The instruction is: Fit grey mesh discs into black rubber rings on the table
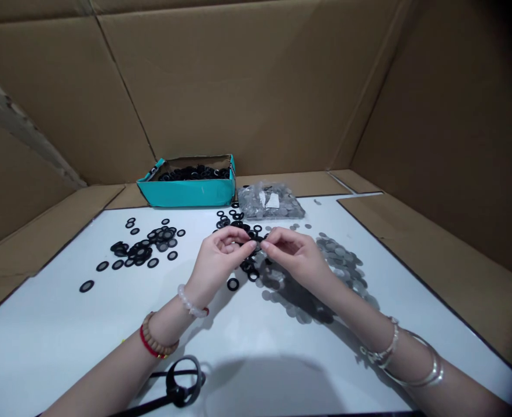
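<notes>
left hand (223, 259), right hand (293, 258) pinched on black rubber ring (256, 247), mid-bench (56, 324) | risk: fumbled pinch dropping it among mesh discs (302, 304)

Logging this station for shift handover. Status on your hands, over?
Left hand and right hand pinching a small black ring, partly hidden. Loose black rings under both hands. Grey mesh discs spread beside right hand.
</notes>
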The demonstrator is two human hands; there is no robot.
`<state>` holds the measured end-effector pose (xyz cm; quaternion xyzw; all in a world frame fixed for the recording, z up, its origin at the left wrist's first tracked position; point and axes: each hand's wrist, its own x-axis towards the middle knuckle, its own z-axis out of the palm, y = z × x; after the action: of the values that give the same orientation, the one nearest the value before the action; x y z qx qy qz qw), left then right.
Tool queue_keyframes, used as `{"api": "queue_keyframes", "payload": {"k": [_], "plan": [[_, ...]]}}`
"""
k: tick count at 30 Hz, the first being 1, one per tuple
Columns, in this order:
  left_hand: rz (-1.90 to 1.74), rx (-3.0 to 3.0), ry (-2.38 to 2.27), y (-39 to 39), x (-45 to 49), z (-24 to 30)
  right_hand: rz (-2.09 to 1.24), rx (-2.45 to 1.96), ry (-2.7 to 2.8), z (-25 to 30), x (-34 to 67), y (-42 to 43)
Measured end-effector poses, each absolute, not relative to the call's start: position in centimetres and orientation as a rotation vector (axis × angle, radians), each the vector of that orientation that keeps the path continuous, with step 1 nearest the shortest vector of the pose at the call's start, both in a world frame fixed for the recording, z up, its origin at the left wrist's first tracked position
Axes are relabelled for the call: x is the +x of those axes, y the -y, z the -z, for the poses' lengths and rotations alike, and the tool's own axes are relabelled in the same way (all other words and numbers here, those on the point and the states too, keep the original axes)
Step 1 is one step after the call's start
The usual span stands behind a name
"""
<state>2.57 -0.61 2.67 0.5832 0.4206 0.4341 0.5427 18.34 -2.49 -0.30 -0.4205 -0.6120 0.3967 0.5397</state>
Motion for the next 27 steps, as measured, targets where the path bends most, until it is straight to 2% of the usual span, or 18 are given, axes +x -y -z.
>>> {"api": "queue_keyframes", "payload": {"k": [9, 16, 27], "plan": [[-1.093, 1.331, -0.939, 0.2, 2.5, -1.5, -1.054, -1.030, 1.426, 0.5, 17.9, 2.2], [-0.919, 1.844, -0.908, -0.6, 1.4, -2.0, -0.955, -1.106, 1.725, 0.2, 18.8, 2.0], [-0.828, 2.248, -0.928, -0.3, 1.2, -1.7, -0.818, -1.060, 1.741, 0.3, 18.4, 2.3]]}}
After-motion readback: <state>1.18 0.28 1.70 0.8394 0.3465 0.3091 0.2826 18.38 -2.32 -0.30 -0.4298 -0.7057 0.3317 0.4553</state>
